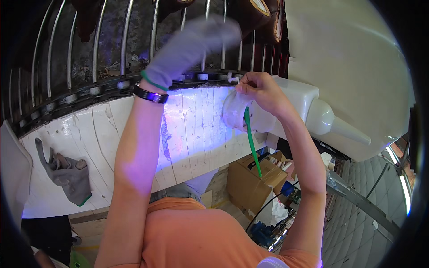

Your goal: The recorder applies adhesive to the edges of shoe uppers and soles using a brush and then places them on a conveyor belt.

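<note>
My left hand (196,42), in a grey glove with a green cuff, stretches over the metal rods beside a dark brown leather shoe or boot (250,18). Motion smears its fingers, so their pose and any touch on the leather are unclear. My bare right hand (264,91) is closed in a pinch above a whitish translucent cup (232,111). Next to its fingertips shows a small white scrap (232,78); what the pinch holds is hidden. A thin green handle (251,140) leans out of the cup, apart from my fingers.
Metal rods (125,38) form a curved conveyor beyond the white ledge (103,129). A grey glove (69,174) lies on the ledge at left. To the right lies a white bottle with a long nozzle (321,117). Below stands an opened cardboard box (250,183).
</note>
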`<action>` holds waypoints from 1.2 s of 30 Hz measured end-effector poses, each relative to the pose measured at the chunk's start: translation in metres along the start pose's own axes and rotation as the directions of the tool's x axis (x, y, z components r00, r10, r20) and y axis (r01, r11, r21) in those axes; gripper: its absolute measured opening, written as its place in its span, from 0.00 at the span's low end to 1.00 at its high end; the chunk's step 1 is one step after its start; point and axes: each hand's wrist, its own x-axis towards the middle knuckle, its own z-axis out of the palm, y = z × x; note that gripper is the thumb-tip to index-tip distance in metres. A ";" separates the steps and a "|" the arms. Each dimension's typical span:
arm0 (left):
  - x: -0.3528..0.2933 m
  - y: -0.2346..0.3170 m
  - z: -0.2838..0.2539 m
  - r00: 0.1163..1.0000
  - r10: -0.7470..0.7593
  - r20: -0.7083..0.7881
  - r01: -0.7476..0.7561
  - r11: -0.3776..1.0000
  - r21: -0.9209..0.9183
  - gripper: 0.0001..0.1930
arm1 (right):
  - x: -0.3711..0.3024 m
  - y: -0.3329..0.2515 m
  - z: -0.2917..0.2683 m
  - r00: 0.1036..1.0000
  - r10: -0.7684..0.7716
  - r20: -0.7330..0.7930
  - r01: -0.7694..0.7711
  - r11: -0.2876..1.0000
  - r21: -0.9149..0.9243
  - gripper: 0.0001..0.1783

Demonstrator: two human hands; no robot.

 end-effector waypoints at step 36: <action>-0.065 0.058 0.028 0.964 -0.263 0.026 0.018 0.164 0.986 0.18 | -0.044 -0.029 -0.002 0.990 -0.113 -0.088 0.108 0.993 -0.056 0.04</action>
